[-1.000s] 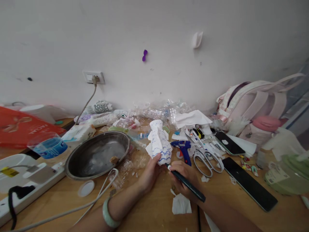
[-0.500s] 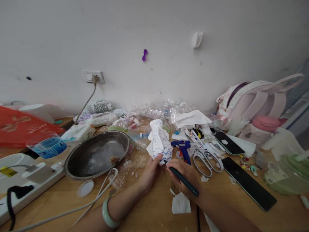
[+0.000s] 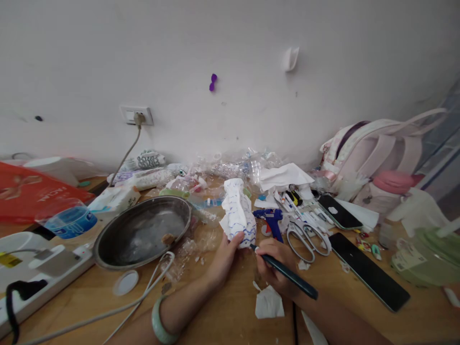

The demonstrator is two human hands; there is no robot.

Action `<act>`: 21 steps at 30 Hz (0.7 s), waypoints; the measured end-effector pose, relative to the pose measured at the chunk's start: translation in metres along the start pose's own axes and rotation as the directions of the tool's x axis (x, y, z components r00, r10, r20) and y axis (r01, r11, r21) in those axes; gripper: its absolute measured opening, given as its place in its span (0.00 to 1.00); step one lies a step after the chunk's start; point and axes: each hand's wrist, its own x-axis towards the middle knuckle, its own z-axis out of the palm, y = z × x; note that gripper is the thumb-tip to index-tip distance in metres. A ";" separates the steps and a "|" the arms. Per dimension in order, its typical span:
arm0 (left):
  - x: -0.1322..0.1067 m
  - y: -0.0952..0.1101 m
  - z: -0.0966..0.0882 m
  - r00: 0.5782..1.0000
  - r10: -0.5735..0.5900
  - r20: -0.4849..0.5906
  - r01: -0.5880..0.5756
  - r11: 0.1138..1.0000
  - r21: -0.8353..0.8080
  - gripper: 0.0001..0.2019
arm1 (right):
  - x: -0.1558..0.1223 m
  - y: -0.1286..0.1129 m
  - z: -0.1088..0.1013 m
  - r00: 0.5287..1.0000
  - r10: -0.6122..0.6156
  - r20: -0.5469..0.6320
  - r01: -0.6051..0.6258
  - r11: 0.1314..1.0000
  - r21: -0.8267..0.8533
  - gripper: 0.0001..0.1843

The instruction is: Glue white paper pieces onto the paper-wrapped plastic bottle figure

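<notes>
A white paper-wrapped object [image 3: 237,211] with blue wavy lines drawn on it stands upright at the middle of the wooden table [image 3: 223,316]. My left hand [image 3: 223,258], with a pale green bangle on its wrist, grips the base of that object from the left. My right hand [image 3: 276,264] is closed round a dark pen [image 3: 287,273], whose tip touches the lower right side of the object.
A metal bowl [image 3: 142,231] sits to the left, with a power strip [image 3: 43,273] and cables in front of it. A blue glue gun [image 3: 272,221], scissors [image 3: 305,235], two phones [image 3: 366,269] and a pink backpack [image 3: 377,158] lie to the right. Paper scraps [image 3: 269,303] lie near my right wrist.
The pen has tilted so its rear end points further right and lower, while its tip stays on the object's lower right side. My left hand keeps its grip.
</notes>
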 end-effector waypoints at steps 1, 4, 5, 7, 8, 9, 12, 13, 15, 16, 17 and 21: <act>0.000 0.000 0.000 1.000 0.002 0.005 -0.002 1.000 0.002 0.25 | -0.002 0.001 0.000 0.999 0.000 -0.033 0.001 1.000 0.006 0.13; 0.000 0.001 0.001 1.000 0.007 0.011 -0.006 1.000 -0.016 0.23 | -0.006 0.002 0.000 0.998 0.014 -0.067 -0.012 1.000 0.027 0.13; 0.000 0.001 0.001 1.000 0.002 0.017 -0.002 0.999 -0.033 0.23 | -0.006 0.003 0.000 0.998 0.020 -0.056 -0.018 0.999 0.033 0.13; 0.000 0.002 0.001 1.000 -0.003 0.030 0.004 0.999 -0.052 0.21 | -0.005 0.003 0.000 0.999 0.040 -0.016 -0.039 0.998 0.040 0.12; 0.000 0.002 0.001 0.999 -0.001 0.037 0.003 0.999 -0.053 0.21 | -0.004 0.003 0.000 0.999 0.045 0.001 -0.045 0.998 0.040 0.11; 0.000 0.003 0.001 0.999 0.001 0.040 0.001 0.999 -0.053 0.20 | -0.003 0.002 0.000 0.999 0.051 0.017 -0.051 0.998 0.038 0.11; 0.000 0.003 0.001 1.000 -0.005 0.031 0.006 0.999 -0.053 0.20 | 0.000 0.001 0.000 0.997 0.063 0.048 -0.064 0.998 0.020 0.09; 0.000 0.003 0.001 1.000 -0.008 0.026 0.010 0.999 -0.053 0.20 | 0.001 0.001 0.000 0.996 0.064 0.056 -0.065 0.998 0.011 0.09; 0.000 0.003 0.002 1.000 -0.008 0.023 0.009 0.999 -0.049 0.20 | 0.002 0.002 0.000 0.996 0.060 0.065 -0.061 0.998 0.004 0.09; 0.000 0.003 0.002 1.000 -0.003 0.023 0.004 0.999 -0.047 0.20 | 0.002 0.002 0.001 0.996 0.054 0.066 -0.055 0.998 0.005 0.09; 0.000 0.003 0.002 1.000 0.004 0.022 -0.003 0.999 -0.048 0.20 | 0.002 0.003 0.001 0.996 0.053 0.071 -0.053 0.999 0.007 0.09; 0.001 0.001 0.000 1.000 0.017 -0.004 -0.017 0.998 -0.066 0.19 | 0.002 0.006 0.002 0.990 0.079 0.114 -0.079 0.997 -0.008 0.08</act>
